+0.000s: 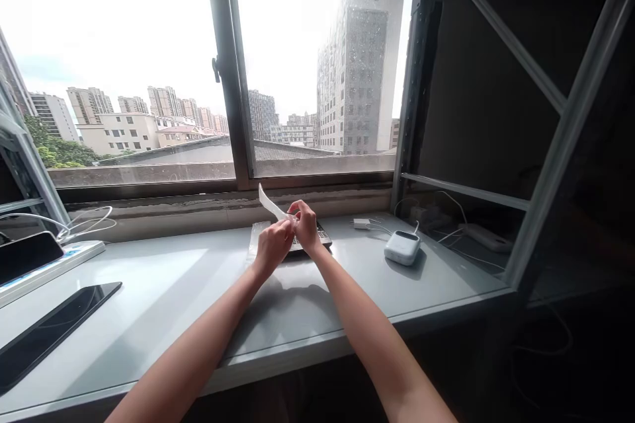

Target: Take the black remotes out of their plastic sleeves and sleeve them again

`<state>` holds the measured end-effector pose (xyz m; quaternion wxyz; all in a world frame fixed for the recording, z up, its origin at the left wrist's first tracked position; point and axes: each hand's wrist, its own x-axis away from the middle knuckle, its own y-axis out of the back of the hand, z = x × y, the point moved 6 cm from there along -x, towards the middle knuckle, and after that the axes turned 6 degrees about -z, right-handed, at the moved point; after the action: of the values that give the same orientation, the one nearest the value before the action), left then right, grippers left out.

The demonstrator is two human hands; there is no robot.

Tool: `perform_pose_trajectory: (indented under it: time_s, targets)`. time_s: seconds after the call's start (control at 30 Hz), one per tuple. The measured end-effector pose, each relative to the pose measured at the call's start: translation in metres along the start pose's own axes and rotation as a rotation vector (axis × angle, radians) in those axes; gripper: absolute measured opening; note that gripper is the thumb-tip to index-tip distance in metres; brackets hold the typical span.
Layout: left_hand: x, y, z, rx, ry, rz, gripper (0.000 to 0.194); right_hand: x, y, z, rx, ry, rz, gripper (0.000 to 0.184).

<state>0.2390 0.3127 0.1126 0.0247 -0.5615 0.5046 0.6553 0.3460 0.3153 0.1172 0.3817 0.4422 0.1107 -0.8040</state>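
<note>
My left hand [274, 242] and my right hand [305, 223] meet above the middle of the desk, fingers pinched together. Between them they grip a thin white strip [269, 201], perhaps paper or tissue; its free end sticks up to the left and its lower end is crumpled in my fingertips. Under my hands lies a dark device with rows of keys [323, 236], like a small keyboard or calculator, mostly covered by them. A translucent plastic sheet or sleeve [256, 238] rests just left of it, partly behind my left hand.
A pale rounded power bank [402, 246] stands at the right, with a white charger block [362, 223] and cables behind it. A black tablet [59, 320] lies front left beside a white box [49, 271] carrying a dark phone [27, 256]. Metal shelf posts [570, 119] flank the desk.
</note>
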Motion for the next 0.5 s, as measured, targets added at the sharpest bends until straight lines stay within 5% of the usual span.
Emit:
perform_pose_trajectory:
  time_s: [0.2, 0.37, 0.5]
  targets:
    - [0.004, 0.014, -0.01, 0.23, 0.116, -0.116, 0.037, -0.008, 0.025, -0.001, -0.006, -0.065, -0.26, 0.016]
    - [-0.004, 0.007, 0.026, 0.953, 0.566, -0.371, 0.037, -0.006, 0.028, 0.021, -0.085, 0.161, -0.307, 0.019]
    - [-0.015, -0.03, 0.036, 1.594, 0.816, -0.095, 0.055, 0.007, 0.01, 0.037, 0.002, 0.344, -0.08, 0.023]
